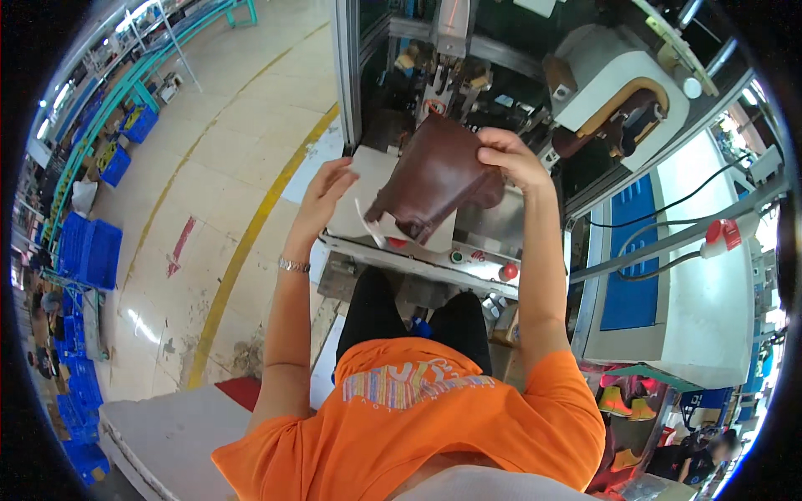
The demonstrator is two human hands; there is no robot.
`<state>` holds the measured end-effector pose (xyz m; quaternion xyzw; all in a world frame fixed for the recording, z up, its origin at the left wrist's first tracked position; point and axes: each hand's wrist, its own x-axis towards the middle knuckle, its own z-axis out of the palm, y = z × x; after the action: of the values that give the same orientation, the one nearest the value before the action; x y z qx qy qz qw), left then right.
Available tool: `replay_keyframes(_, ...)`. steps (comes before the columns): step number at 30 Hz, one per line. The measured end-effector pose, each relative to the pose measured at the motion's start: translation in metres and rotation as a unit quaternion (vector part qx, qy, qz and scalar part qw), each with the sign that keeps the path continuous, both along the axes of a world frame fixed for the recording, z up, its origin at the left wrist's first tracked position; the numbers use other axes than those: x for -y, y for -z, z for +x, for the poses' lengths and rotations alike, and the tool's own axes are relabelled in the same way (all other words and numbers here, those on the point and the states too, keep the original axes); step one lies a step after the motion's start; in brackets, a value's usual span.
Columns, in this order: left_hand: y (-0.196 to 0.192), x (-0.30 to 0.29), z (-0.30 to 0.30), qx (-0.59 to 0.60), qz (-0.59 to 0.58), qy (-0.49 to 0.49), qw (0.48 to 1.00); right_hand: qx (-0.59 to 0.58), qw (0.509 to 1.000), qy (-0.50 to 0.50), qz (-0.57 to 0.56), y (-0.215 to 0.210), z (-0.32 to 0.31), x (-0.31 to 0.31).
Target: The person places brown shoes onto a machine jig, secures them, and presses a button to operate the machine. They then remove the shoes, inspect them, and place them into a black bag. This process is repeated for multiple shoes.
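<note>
A dark brown leather boot upper (434, 171) with a pale lining showing at its lower edge is held up in front of the machine. My right hand (514, 157) pinches its far right edge, thumb on the near face. To the left of the leather, my left hand (328, 188) is empty, its fingers half bent and apart from the upper. Beneath lies a pale flat plate (355, 213) on the machine's front table. The underside of the upper, with part of the plate behind it, is hidden.
A metal machine head (452, 33) stands just beyond the upper. At the right a white machine arm (618, 79) carries another brown leather piece (635, 117). A red button (509, 271) sits on the front panel. Blue crates (88, 250) line the far left, and boots (616, 401) stand on a lower right rack.
</note>
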<state>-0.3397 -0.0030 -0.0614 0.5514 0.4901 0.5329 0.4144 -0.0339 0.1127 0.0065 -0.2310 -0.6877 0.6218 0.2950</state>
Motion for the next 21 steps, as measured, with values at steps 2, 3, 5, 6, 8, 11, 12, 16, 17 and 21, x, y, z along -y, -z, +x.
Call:
replay_keyframes(2,-0.038,-0.02,0.019,0.015,0.067,0.069,0.995,-0.105,0.994,-0.025,-0.014,-0.027,-0.002,0.008)
replay_keyframes(3,-0.058,-0.03,0.03,0.021,0.101,0.109,0.989,-0.131,0.991,-0.025,-0.004,-0.036,-0.002,0.008)
replay_keyframes(5,-0.09,-0.044,0.045,0.096,0.059,0.203,0.973,-0.181,0.983,-0.032,0.013,-0.052,-0.009,0.007)
replay_keyframes(6,-0.102,-0.052,0.048,0.132,0.036,0.248,0.959,-0.198,0.98,-0.017,0.006,-0.055,-0.015,0.008)
replay_keyframes(8,-0.102,-0.09,0.036,0.144,0.07,0.302,0.94,-0.22,0.975,-0.012,0.017,-0.061,-0.016,-0.006)
replay_keyframes(11,-0.133,-0.125,0.035,0.174,0.091,0.266,0.944,-0.253,0.965,0.054,0.037,-0.078,-0.02,-0.025)
replay_keyframes(12,-0.145,-0.135,0.037,0.179,0.103,0.251,0.946,-0.249,0.964,0.082,0.044,-0.086,-0.023,-0.033)
replay_keyframes(16,-0.171,-0.174,0.032,0.178,0.1,0.219,0.954,-0.308,0.937,0.157,0.046,-0.1,-0.04,-0.071)
replay_keyframes(17,-0.172,-0.184,0.031,0.176,0.097,0.206,0.958,-0.31,0.935,0.167,0.039,-0.096,-0.042,-0.081)
replay_keyframes(21,-0.169,-0.205,0.036,0.105,0.094,0.181,0.973,-0.316,0.926,0.206,0.017,-0.091,-0.047,-0.1)
